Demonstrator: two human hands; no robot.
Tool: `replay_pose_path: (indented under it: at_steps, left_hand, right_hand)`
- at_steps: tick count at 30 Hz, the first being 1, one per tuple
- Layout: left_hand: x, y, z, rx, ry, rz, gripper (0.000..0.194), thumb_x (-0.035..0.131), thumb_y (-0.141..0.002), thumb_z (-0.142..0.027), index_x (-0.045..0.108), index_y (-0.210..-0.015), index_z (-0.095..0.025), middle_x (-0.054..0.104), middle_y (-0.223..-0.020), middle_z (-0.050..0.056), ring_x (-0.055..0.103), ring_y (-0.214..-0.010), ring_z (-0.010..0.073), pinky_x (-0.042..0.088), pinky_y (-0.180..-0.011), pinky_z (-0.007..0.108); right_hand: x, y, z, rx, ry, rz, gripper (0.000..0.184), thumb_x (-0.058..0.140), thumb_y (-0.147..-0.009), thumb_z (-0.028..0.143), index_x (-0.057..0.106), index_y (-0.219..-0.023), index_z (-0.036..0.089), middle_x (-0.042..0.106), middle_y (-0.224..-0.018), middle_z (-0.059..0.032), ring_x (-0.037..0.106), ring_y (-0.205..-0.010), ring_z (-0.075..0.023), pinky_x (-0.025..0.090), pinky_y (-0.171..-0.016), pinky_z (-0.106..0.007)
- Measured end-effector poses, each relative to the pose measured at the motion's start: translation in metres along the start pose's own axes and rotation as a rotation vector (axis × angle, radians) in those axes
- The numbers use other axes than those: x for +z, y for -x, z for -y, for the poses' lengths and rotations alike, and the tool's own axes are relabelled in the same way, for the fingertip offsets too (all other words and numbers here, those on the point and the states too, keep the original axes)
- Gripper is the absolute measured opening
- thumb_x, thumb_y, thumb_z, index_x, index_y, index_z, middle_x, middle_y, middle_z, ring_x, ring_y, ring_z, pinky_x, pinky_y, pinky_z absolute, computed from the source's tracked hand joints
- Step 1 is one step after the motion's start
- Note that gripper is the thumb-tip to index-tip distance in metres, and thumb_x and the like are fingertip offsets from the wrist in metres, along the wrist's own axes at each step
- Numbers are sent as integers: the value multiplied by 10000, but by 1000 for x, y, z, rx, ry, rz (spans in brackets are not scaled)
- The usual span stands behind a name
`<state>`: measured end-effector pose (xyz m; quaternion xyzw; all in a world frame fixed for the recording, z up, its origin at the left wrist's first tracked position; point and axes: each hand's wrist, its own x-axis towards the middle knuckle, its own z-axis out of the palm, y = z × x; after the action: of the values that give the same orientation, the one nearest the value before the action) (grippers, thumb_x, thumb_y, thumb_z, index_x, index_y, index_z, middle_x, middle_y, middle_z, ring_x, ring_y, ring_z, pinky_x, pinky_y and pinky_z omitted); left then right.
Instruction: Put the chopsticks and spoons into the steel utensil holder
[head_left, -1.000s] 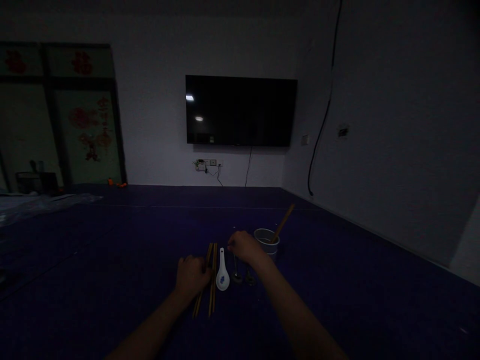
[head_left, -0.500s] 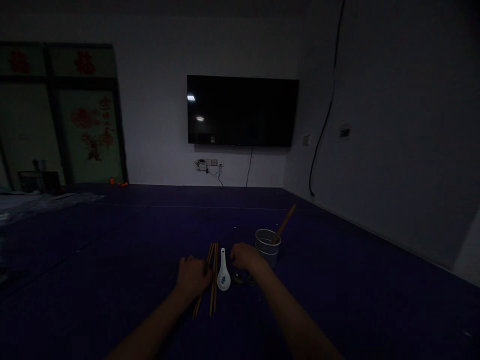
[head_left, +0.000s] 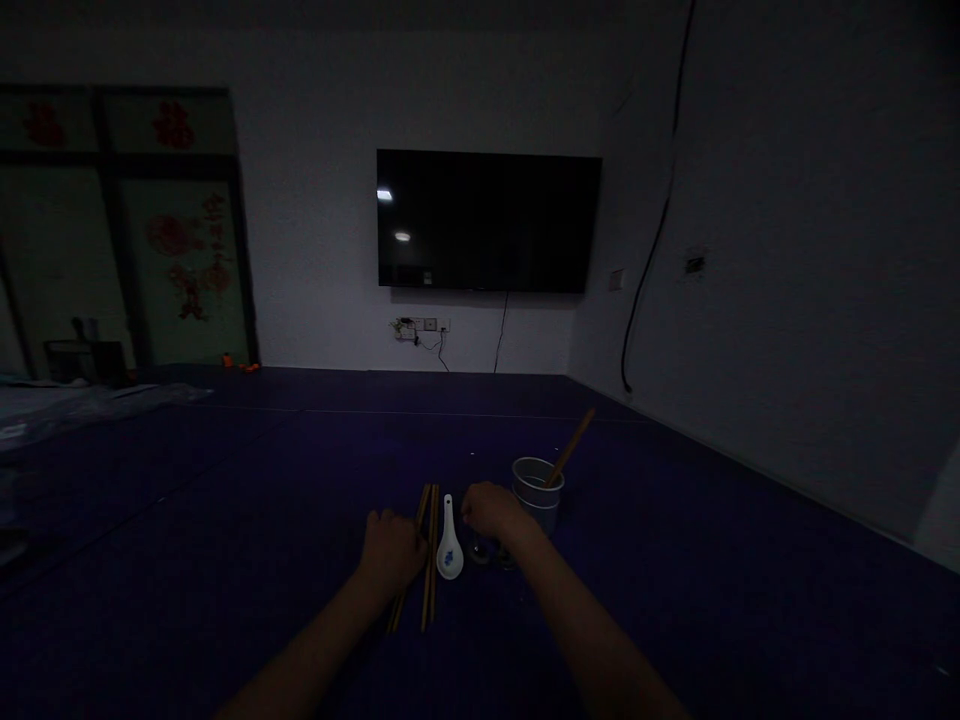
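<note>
My left hand (head_left: 391,552) rests on the dark blue surface with its fingers curled over the left pair of wooden chopsticks (head_left: 398,608). Close beside it lie more chopsticks (head_left: 431,575), pointing away from me. A white ceramic spoon (head_left: 450,562) with a blue pattern lies between my hands, bowl towards me. My right hand (head_left: 491,512) is closed, fingertips pinched at the handle end of a metal spoon (head_left: 478,552). Another shiny, dark utensil (head_left: 506,560) shows partly under my right wrist; its kind is unclear. Behind that wrist stands a grey cup (head_left: 538,478) holding a wooden stick (head_left: 574,445).
The room is dim. A wide blue surface (head_left: 300,480) reaches to the far wall, where a television (head_left: 487,220) hangs above sockets. A black cable (head_left: 649,265) runs down the right wall. Clear plastic sheeting (head_left: 112,405) lies at the left.
My left hand has shifted slightly, its fingers a little more drawn up over the chopsticks. My right hand stays almost in place. The whole view has moved slightly.
</note>
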<state>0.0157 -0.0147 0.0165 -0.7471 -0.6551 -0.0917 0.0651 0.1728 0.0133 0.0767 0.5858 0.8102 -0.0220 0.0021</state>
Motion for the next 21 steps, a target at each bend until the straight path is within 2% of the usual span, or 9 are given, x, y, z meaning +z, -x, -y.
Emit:
replay_pose_path:
  at_steps: [8, 21]
  left_hand:
    - [-3, -3, 0, -5, -48, 57, 333, 405, -806, -274, 694, -869, -122, 683, -887, 166, 591, -956, 297, 358, -835, 425]
    - [-3, 0, 3, -6, -31, 20, 314, 418, -800, -281, 693, -848, -136, 684, -856, 157, 597, -934, 290, 367, -820, 417]
  right_hand:
    - [0, -1, 1, 13, -14, -5, 266, 534, -785, 169, 718, -976, 185, 692, -1042, -122, 641, -988, -250, 488, -763, -277]
    - [-1, -3, -1, -34, -120, -98, 259, 525, -801, 196, 717, -974, 185, 690, -1037, -139, 629, -1006, -247, 453, -771, -271]
